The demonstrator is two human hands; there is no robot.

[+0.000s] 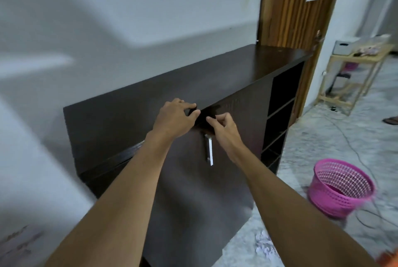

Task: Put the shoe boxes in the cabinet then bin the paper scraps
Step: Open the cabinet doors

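- Both bare forearms reached up from the lower edge of the frame and met at the middle, at the front of the dark cabinet (193, 77).
- The left hand (174, 119) lay knuckles-up at the top edge of the door (193, 191), its fingers (189, 105) bent over the edge and the thumb tucked beneath, pinching it.
- The right hand (224, 129) sat just beside the left hand, a little lower, above the metal handle (209, 150). Its fingers (210, 119) were curled, with the tips at a dark gap under the cabinet top; whether they held the edge I could not tell.
- That gap was in shadow, so nothing inside the cabinet could be made out.
- The open shelves (280, 103) at the cabinet's right end were equally dark.
- The handle's upper end was covered by the right hand.
- A pink basket (323, 200) stood on the floor at the lower right.
- A pale crumpled patch (263, 245) on the floor at bottom centre was too blurred to identify.
- An orange shape (389, 259) was cut off at the bottom right corner.
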